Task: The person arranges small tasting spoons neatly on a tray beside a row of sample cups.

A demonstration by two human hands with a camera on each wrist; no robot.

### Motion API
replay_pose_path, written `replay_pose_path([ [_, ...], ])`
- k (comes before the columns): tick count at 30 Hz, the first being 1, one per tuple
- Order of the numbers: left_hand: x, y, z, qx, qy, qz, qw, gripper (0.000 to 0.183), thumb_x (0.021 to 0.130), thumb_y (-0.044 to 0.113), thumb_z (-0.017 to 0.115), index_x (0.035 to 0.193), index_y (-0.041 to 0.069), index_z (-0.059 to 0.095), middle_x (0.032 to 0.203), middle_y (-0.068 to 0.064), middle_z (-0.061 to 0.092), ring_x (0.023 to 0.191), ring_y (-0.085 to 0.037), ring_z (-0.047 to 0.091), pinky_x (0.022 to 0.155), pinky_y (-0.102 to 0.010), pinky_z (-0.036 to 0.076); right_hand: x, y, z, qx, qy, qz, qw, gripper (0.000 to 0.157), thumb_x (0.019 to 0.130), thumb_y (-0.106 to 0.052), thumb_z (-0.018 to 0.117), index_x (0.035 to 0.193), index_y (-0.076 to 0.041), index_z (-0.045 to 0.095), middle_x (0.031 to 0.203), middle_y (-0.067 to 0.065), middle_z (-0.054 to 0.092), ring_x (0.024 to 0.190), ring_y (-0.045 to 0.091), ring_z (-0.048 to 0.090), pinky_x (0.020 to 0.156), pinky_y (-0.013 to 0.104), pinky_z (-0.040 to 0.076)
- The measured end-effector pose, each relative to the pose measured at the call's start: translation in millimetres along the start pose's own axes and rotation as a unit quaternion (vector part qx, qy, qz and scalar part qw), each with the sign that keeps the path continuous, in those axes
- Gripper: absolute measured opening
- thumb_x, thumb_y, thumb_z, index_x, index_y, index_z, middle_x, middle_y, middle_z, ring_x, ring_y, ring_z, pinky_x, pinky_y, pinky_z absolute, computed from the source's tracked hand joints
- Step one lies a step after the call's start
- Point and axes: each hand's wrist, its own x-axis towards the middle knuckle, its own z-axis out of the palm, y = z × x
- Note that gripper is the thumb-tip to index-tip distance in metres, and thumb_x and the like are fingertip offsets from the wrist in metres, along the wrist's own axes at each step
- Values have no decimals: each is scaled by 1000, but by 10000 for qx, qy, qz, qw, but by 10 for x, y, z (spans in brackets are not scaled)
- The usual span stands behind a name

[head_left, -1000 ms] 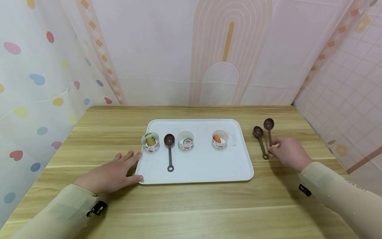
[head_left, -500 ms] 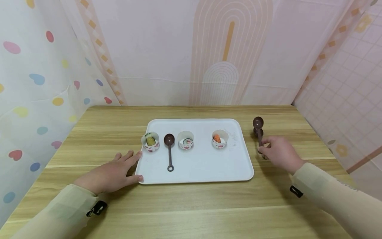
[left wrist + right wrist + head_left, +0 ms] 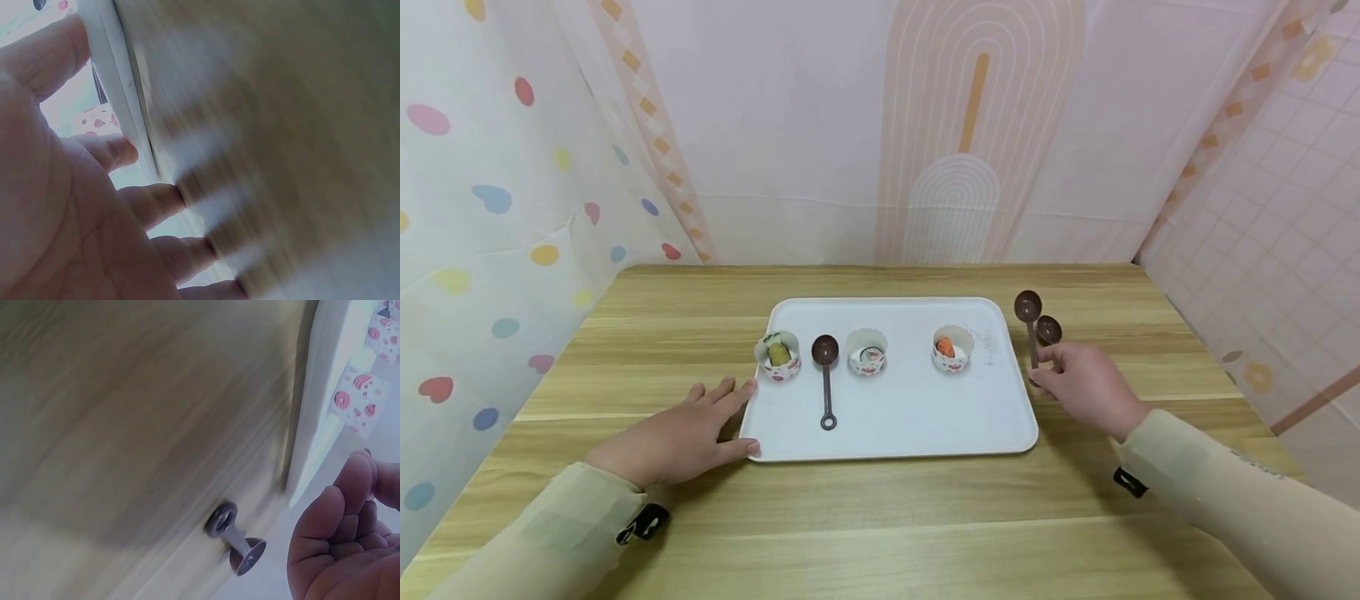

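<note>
My right hand (image 3: 1093, 387) pinches the handle of a brown measuring spoon (image 3: 1027, 307) beside the tray's right edge, bowl pointing away from me. In the right wrist view the fingers hide nearly all of it. A second measuring spoon (image 3: 1048, 329) lies on the table just right of it, partly covered by that hand; its ringed handle (image 3: 235, 539) shows in the right wrist view. At the left, my left hand (image 3: 681, 437) touches the rim of the white tray (image 3: 895, 425) with spread fingers. On the tray lies a third measuring spoon (image 3: 825, 351).
Three printed paper cups stand on the tray. The left cup (image 3: 780, 367) holds yellow and green pieces, the middle cup (image 3: 867, 362) a green-edged piece, the right cup (image 3: 953, 360) something orange. A wooden table (image 3: 880, 525) surrounds the tray; patterned curtains (image 3: 790, 133) hang behind.
My right hand has moved left with the measuring spoon, passing over the one lying on the table, to beside the tray. The left hand has stayed at the tray's rim.
</note>
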Motion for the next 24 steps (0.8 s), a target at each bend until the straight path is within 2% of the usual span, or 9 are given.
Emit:
replay_pose_path([
  [5, 2, 2, 4, 14, -22, 3, 10000, 103, 95, 76, 57, 167, 9, 27, 166, -37, 27, 144, -74, 23, 107, -79, 39, 3, -34, 51, 42, -3, -138, 9999, 35, 102, -12, 67, 130, 9, 66, 84, 8, 78, 71, 16, 68, 54, 27, 47],
  [11, 2, 6, 0, -9, -23, 11, 10000, 102, 95, 75, 56, 167, 8, 27, 166, -37, 26, 144, -74, 23, 107, -79, 38, 6, -79, 108, 219, -22, -196, 9996, 37, 101, -10, 68, 132, 11, 65, 87, 10, 80, 76, 16, 71, 57, 25, 49],
  [18, 6, -1, -3, -16, -47, 2, 10000, 102, 96, 74, 57, 167, 7, 27, 167, -38, 24, 144, -74, 22, 107, -80, 37, -2, -174, 177, 490, -110, -260, 9984, 34, 100, -8, 68, 130, 9, 67, 82, 8, 77, 71, 12, 65, 57, 23, 49],
  [24, 7, -1, -7, 37, -80, -26, 10000, 102, 96, 74, 57, 168, 8, 26, 167, -38, 24, 143, -75, 23, 106, -80, 38, 11, -216, 251, 489, -266, -191, 9983, 32, 100, -9, 68, 129, 5, 67, 81, 5, 77, 73, 12, 65, 66, 27, 53],
])
